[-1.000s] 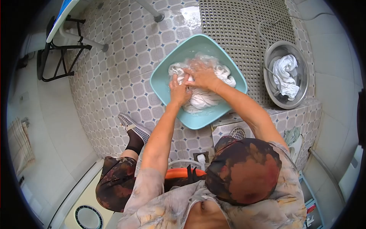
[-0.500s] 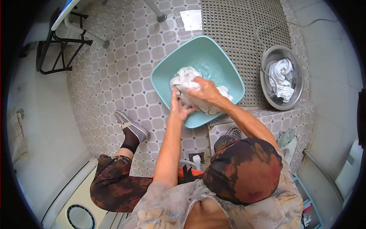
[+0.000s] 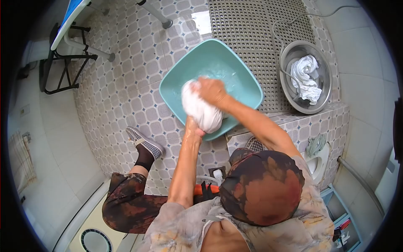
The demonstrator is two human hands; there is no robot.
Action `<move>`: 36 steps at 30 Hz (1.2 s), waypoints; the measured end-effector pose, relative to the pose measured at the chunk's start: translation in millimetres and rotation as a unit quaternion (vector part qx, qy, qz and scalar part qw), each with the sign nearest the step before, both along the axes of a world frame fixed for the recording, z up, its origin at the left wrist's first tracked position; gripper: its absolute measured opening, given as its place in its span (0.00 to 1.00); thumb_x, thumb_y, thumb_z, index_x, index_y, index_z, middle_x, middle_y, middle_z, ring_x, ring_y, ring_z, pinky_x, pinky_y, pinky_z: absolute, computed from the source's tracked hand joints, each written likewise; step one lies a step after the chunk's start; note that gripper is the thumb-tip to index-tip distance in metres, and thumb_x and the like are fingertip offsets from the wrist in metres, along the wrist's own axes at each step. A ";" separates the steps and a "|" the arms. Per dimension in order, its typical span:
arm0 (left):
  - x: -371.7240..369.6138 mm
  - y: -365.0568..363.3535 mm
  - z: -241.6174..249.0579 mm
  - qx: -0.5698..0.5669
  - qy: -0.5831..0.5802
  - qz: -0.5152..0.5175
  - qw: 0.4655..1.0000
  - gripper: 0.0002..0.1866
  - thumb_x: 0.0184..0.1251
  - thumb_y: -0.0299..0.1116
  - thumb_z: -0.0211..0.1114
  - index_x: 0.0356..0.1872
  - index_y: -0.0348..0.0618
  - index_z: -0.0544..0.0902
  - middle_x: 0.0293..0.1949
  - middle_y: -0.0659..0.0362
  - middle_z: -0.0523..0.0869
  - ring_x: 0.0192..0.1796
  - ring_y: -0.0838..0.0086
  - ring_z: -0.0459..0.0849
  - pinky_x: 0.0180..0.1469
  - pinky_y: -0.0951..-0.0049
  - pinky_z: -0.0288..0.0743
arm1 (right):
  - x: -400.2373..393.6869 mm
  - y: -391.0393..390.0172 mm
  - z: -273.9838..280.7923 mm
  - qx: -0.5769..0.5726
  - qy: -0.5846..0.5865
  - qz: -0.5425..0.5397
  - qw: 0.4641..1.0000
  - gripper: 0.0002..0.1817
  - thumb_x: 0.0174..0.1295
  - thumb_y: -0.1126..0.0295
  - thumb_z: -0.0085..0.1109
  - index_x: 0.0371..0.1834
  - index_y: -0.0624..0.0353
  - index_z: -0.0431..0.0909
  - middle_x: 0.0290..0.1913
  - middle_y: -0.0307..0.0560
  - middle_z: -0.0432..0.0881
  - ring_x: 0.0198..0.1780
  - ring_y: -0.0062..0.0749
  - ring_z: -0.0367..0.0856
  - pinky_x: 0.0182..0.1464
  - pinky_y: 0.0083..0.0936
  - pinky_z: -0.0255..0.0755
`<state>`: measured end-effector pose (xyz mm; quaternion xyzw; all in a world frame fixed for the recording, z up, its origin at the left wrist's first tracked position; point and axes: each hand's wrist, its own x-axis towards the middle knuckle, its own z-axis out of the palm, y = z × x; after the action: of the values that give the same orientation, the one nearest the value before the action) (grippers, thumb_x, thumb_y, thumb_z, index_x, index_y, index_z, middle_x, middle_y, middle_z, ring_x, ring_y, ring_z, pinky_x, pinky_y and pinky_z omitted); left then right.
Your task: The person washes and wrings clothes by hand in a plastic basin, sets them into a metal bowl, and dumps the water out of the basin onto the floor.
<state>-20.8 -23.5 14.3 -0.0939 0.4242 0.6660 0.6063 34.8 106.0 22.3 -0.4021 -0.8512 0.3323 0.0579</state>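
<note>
A wet white cloth [image 3: 200,108], bunched into a tight roll, hangs above the near edge of the teal square basin [image 3: 243,73]. My right hand [image 3: 211,90] grips its upper end. My left hand [image 3: 192,128] holds its lower end from underneath and is mostly hidden by the cloth. The basin holds shallow water and sits on the tiled floor.
A round metal bowl [image 3: 289,90] with a twisted white cloth [image 3: 305,79] and a hose stands at the right on a perforated mat [image 3: 252,25]. A raised tiled ledge [image 3: 319,122] runs below it. A black and white folding frame [image 3: 63,59] stands at left. My shoe [image 3: 145,141] rests on the floor.
The cloth has been gathered out of the basin water and lifted into a tight roll above the near rim. Both hands rose with it.
</note>
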 end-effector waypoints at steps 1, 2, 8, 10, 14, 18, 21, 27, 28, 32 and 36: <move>1.7 11.1 26.5 -0.040 0.002 0.021 0.999 0.26 0.72 0.45 0.54 0.64 0.37 0.71 0.61 0.52 0.78 0.61 0.64 0.78 0.65 0.63 0.73 | 12.9 19.2 -11.4 -0.008 -0.018 -0.028 0.999 0.25 0.67 0.45 0.48 0.41 0.59 0.79 0.35 0.58 0.85 0.37 0.50 0.86 0.42 0.45 0.79; -3.0 12.0 20.1 -0.066 0.044 0.032 0.996 0.25 0.71 0.41 0.54 0.64 0.37 0.71 0.61 0.51 0.78 0.59 0.62 0.79 0.64 0.61 0.73 | 27.5 28.9 -19.4 -0.019 -0.038 -0.053 0.998 0.24 0.67 0.47 0.50 0.43 0.60 0.78 0.37 0.60 0.85 0.40 0.52 0.85 0.45 0.47 0.78; -28.0 6.3 19.9 -0.130 0.417 0.006 0.900 0.29 0.62 0.30 0.64 0.64 0.33 0.71 0.59 0.48 0.75 0.59 0.61 0.79 0.54 0.66 0.80 | 70.8 32.5 -30.3 0.009 -0.188 -0.067 0.980 0.22 0.64 0.54 0.58 0.50 0.62 0.75 0.62 0.59 0.70 0.62 0.57 0.70 0.50 0.58 0.71; -41.9 -9.7 17.5 -0.197 0.596 -0.102 0.772 0.30 0.61 0.29 0.64 0.65 0.32 0.70 0.62 0.46 0.71 0.61 0.61 0.76 0.53 0.69 0.79 | 58.0 28.2 3.6 0.056 -0.297 0.017 0.953 0.24 0.63 0.54 0.59 0.55 0.59 0.73 0.68 0.56 0.65 0.68 0.56 0.64 0.50 0.61 0.70; -56.1 -4.7 -26.1 -0.286 0.628 -0.168 0.704 0.38 0.59 0.31 0.66 0.71 0.35 0.62 0.68 0.40 0.65 0.68 0.53 0.68 0.69 0.61 0.64 | 26.6 17.4 -0.4 0.223 -0.085 0.131 0.962 0.37 0.59 0.45 0.61 0.70 0.49 0.65 0.71 0.52 0.62 0.73 0.56 0.57 0.57 0.67 0.65; -33.3 12.5 -92.3 -0.264 0.663 -0.094 0.694 0.46 0.59 0.32 0.64 0.75 0.39 0.47 0.65 0.45 0.70 0.60 0.58 0.77 0.62 0.61 0.72 | 10.5 29.7 -28.2 0.146 -0.131 0.139 0.971 0.41 0.59 0.41 0.60 0.72 0.48 0.62 0.69 0.54 0.67 0.70 0.57 0.64 0.60 0.59 0.68; -40.4 5.4 -91.2 -0.242 0.469 -0.068 0.847 0.42 0.60 0.29 0.63 0.75 0.46 0.52 0.61 0.48 0.74 0.48 0.65 0.83 0.42 0.67 0.82 | 14.2 63.9 -39.4 0.027 -0.162 0.056 0.985 0.36 0.61 0.44 0.57 0.68 0.52 0.66 0.57 0.61 0.78 0.57 0.60 0.78 0.56 0.49 0.74; -39.4 8.6 -50.5 -0.293 0.273 -0.042 0.915 0.38 0.59 0.28 0.64 0.72 0.44 0.60 0.44 0.54 0.82 0.34 0.76 0.79 0.31 0.76 0.75 | 41.5 71.7 -38.7 -0.090 -0.218 0.161 0.958 0.22 0.59 0.55 0.57 0.47 0.63 0.81 0.43 0.65 0.84 0.47 0.57 0.83 0.52 0.46 0.76; -40.8 4.8 -47.8 -0.286 0.263 -0.058 0.920 0.38 0.59 0.29 0.65 0.71 0.43 0.60 0.45 0.53 0.82 0.34 0.75 0.79 0.31 0.76 0.75 | 45.3 73.8 -31.0 -0.135 -0.235 0.205 0.940 0.22 0.59 0.56 0.57 0.45 0.65 0.82 0.41 0.65 0.84 0.46 0.58 0.84 0.51 0.46 0.76; -42.1 2.6 -53.7 -0.256 0.261 -0.050 0.929 0.40 0.61 0.36 0.66 0.72 0.40 0.58 0.53 0.50 0.79 0.41 0.72 0.79 0.40 0.70 0.76 | 46.0 64.1 -3.2 -0.098 -0.265 0.133 0.950 0.35 0.56 0.51 0.63 0.61 0.64 0.72 0.56 0.63 0.78 0.58 0.59 0.75 0.53 0.51 0.74; -32.3 14.4 -33.0 -0.245 0.205 0.001 0.948 0.43 0.61 0.49 0.66 0.74 0.45 0.57 0.67 0.46 0.67 0.60 0.59 0.72 0.56 0.55 0.72 | 28.5 41.6 -11.6 0.057 -0.170 0.093 0.979 0.42 0.55 0.54 0.67 0.72 0.50 0.59 0.69 0.55 0.64 0.64 0.60 0.66 0.59 0.53 0.71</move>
<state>-53.1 -9.1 -18.7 -0.1012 0.6895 0.5471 0.4637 63.2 147.6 10.7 -0.3681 -0.8996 0.2141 -0.0965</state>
